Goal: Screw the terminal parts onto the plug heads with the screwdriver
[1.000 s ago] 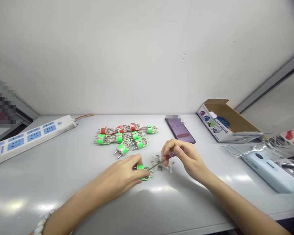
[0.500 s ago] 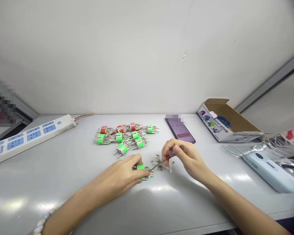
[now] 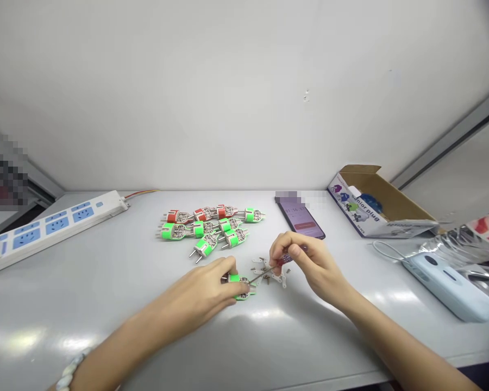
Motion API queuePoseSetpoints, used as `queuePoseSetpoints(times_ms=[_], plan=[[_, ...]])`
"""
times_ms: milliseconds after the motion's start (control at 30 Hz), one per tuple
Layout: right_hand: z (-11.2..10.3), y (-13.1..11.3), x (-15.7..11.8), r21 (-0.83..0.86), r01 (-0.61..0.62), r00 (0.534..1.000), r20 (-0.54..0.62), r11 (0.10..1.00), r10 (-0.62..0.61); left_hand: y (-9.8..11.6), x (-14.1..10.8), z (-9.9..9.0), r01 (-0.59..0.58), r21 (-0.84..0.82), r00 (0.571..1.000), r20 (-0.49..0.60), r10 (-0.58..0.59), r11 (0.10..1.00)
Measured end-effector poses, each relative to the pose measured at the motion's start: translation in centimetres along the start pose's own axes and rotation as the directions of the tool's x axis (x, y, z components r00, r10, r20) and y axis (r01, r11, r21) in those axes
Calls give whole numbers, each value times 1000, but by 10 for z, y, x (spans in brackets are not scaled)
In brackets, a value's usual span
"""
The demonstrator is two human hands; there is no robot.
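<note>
The left hand point(image 3: 212, 285) has its fingers closed on a green plug point(image 3: 233, 278), pinning it against the desk point(image 3: 179, 336) near the middle. The right hand point(image 3: 309, 259) has its fingers wrapped around the red handle of a screwdriver point(image 3: 284, 261), whose shaft slants down and leftward to the plug's exposed inner side; the exact contact of the tip is too small to tell. Small white pieces point(image 3: 284, 280) and screws point(image 3: 268, 281) lie scattered just beside the plug, under and around the shaft. Beyond the hands, three red plugs point(image 3: 225, 210) and several green plugs point(image 3: 205, 247) sit clustered. A phone point(image 3: 305, 222) lies right of them, then an open box point(image 3: 352, 206). A power strip point(image 3: 56, 225) lies at far left, a pale blue device point(image 3: 452, 287) at far right
</note>
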State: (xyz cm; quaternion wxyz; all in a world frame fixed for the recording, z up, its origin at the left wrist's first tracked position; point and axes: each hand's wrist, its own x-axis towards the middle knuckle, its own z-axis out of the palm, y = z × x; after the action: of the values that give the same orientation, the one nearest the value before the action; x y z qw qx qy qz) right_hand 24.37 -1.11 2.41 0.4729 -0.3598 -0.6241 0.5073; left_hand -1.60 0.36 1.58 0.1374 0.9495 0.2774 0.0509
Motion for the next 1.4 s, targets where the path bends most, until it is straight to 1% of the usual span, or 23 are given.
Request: queuePoseSetpoints(times_ms=[167,333,367,433,533,633,700,767,833,900,933,967,1000,1067,1200,1233,1333,1400], plan=[[0,1,-1,-25,36,999,5,999,-36,2,0,0,17,11,1000,-1,-17,1000],[0,4,-1,-34,50,999,18,998,-49,0,1,1,-2,36,1000,23,1,999],[0,4,-1,-68,61,998,21,996,-59,0,1,1,-2,32,1000,24,1,999],[-1,2,-2,-206,108,994,14,973,-107,0,1,2,-5,30,1000,20,4,1000],[0,-1,-6,-439,174,982,12,881,-188,2,1,2,1,70,1000,13,-2,998],[2,-1,-9,-525,204,975,33,826,-220,5,1,1,20,101,1000,19,-22,995],[3,0,-11,-568,254,959,41,783,-282,8,2,-1,41,85,998,45,-45,996],[5,2,-11,-626,347,918,75,698,-389,10,4,-3,90,22,992,81,-92,996],[6,2,-9,-686,435,866,141,584,-480,13,6,-5,227,-108,969,125,-213,968],[6,-2,-8,-731,482,832,209,483,-514,15,8,-7,393,-244,917,174,-359,886],[6,-5,-7,-746,493,825,237,447,-514,16,9,-8,456,-289,889,195,-415,842],[6,-9,-7,-756,504,819,265,418,-509,17,10,-8,490,-317,872,205,-445,812],[6,-12,-7,-760,517,813,292,394,-503,17,11,-9,491,-331,871,201,-448,806],[6,-18,-9,-765,533,804,325,361,-497,19,11,-9,452,-338,892,169,-419,826],[4,-18,-13,-773,534,795,321,342,-515,17,9,-5,399,-308,917,106,-386,864],[3,-17,-14,-771,546,783,330,328,-527,15,8,-3,367,-286,930,83,-359,885],[2,-16,-15,-773,570,751,353,279,-558,10,4,2,214,-187,976,6,-217,959],[2,-19,-14,-770,569,755,351,288,-554,8,4,3,179,-144,984,0,-181,973]])
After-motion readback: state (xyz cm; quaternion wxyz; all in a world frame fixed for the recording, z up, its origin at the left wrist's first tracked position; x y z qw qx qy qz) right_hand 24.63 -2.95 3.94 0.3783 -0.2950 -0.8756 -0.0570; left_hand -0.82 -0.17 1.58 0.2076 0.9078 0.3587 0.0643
